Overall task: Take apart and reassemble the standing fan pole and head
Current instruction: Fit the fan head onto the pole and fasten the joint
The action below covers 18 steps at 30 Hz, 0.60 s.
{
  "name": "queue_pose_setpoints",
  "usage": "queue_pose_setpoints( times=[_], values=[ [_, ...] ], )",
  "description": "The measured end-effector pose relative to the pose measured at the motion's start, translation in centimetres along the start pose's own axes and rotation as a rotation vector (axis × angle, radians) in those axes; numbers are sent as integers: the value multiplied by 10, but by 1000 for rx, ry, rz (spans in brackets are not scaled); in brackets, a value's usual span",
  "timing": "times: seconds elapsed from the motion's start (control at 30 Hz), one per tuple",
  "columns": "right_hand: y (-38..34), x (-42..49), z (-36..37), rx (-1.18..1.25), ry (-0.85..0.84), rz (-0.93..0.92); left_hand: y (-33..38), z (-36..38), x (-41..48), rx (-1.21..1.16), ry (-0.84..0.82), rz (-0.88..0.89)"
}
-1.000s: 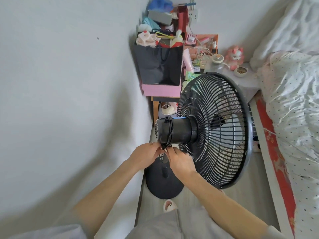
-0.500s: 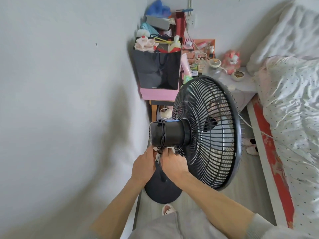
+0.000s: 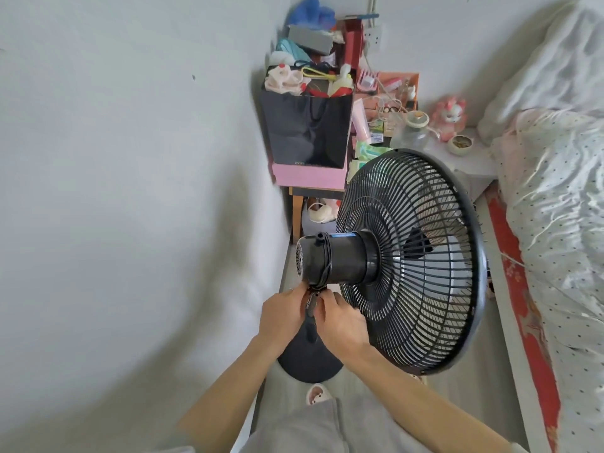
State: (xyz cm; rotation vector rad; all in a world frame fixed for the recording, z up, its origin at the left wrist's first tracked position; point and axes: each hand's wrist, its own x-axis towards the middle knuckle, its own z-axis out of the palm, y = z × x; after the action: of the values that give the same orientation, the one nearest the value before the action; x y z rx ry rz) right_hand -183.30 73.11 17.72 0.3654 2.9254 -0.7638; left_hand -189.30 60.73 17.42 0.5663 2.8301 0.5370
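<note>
The fan head (image 3: 385, 259) is seen at centre frame, motor housing (image 3: 333, 261) pointing left and the grille (image 3: 425, 256) facing right toward the bed (image 3: 555, 191). The pole (image 3: 310, 325) is mostly hidden behind the hands; the round base (image 3: 307, 364) is seen below it on the floor, lower centre. The left hand (image 3: 281, 317) and right hand (image 3: 343, 323) are closed in together just under the housing, fingertips pinched on the small fitting at the neck joint; what exactly is gripped cannot be told. A cord (image 3: 327, 259) is looped around the housing. The head is judged top-heavy and rigid, with the thin grille wires liable to bend. Hold is best taken on the motor housing, not the grille, once the joint is freed.
</note>
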Motion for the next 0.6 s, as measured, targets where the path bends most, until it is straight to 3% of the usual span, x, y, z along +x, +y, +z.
queue_pose_setpoints(
  times=[0.17,0.6],
  values=[
    [0,-3,-1,124,-29,49,6,21,-21,-72,-84,-40],
    [0,-13,-4,133,-118,6,-19,-9,-3,-178,-18,-128]
  ],
)
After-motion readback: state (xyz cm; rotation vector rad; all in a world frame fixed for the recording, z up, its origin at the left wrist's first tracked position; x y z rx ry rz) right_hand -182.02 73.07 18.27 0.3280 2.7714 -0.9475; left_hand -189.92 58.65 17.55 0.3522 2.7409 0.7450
